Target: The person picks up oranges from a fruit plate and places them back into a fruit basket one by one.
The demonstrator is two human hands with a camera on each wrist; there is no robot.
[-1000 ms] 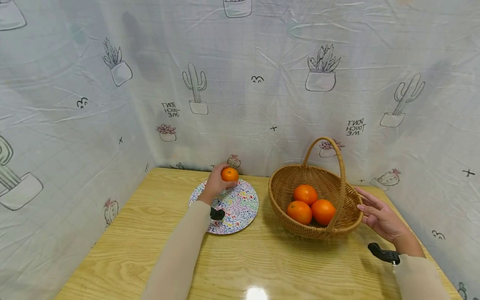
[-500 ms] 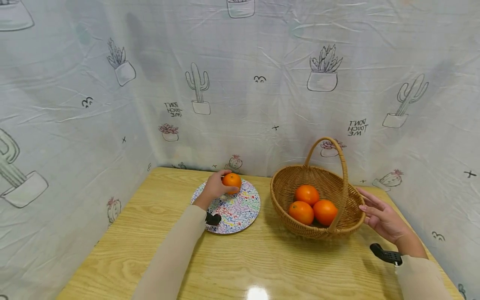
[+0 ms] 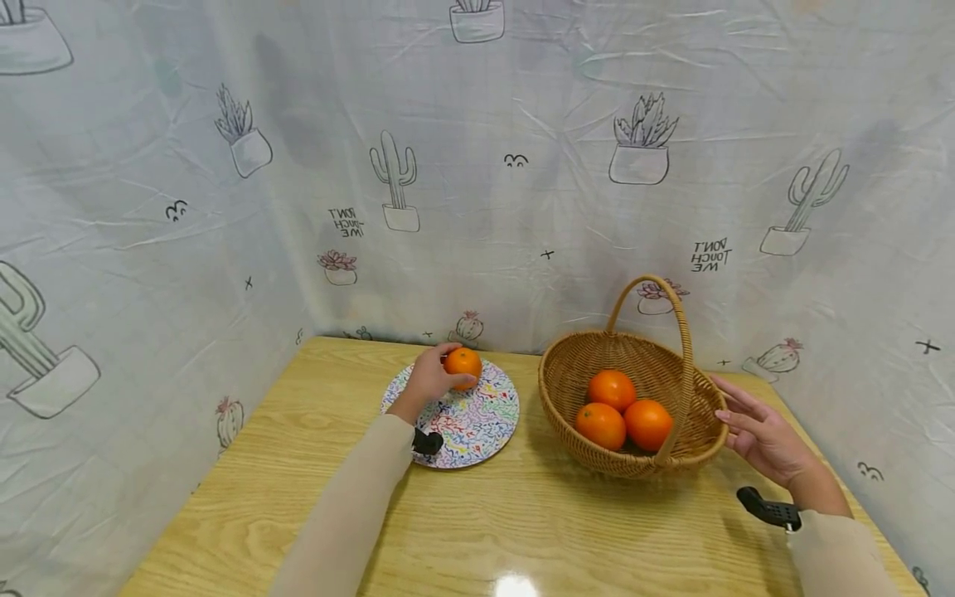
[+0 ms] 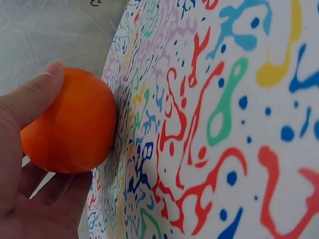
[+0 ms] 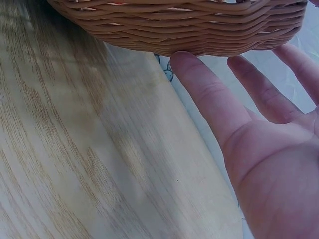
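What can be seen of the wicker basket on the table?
The wicker basket is round, light brown woven cane with one tall arched handle. It stands upright on the wooden table, right of the patterned plate and apart from it. Three oranges lie inside. The right hand is open, straight fingers against its outer wall.

- The left hand (image 3: 429, 379) grips an orange (image 3: 463, 364) at the far edge of a colourful plate (image 3: 477, 423).
- The right hand (image 3: 764, 435), fingers straight, is at the rim of a wicker basket (image 3: 574, 369).
- Three oranges (image 3: 619, 408) lie in the basket.
- Both stand on a wooden table (image 3: 522, 522).
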